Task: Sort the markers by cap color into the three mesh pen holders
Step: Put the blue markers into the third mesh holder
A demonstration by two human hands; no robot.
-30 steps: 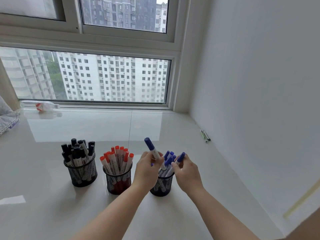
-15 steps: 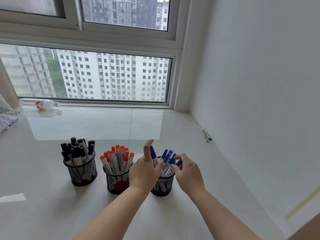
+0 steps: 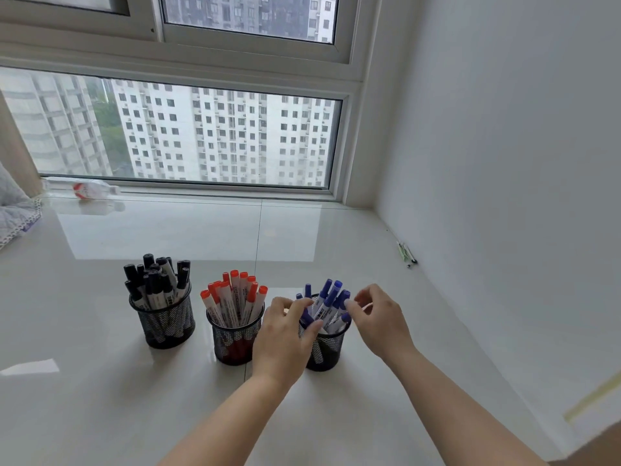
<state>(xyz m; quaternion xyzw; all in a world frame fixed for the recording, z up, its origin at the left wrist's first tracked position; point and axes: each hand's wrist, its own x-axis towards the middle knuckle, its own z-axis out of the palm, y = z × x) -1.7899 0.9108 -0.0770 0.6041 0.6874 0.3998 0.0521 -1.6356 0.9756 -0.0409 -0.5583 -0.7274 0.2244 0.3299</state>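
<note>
Now, in the head view, the blue-capped marker that the left hand [image 3: 284, 334] held raised a second ago stands down among the blue markers [image 3: 327, 306] in the mesh holder [image 3: 325, 348] at 3 o'clock of the row. Both hands seem to hold nothing, the right hand [image 3: 378, 317] with loosely curled fingers brushing the caps. Since black markers [image 3: 156, 280] and red markers [image 3: 235, 297] already fill their own holders and none lies loose on the desk [image 3: 100, 398], sorting looks finished.

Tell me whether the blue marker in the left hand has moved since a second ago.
Yes. It went down from above the blue-marker holder into it; the left hand now touches the blue markers there.
</note>
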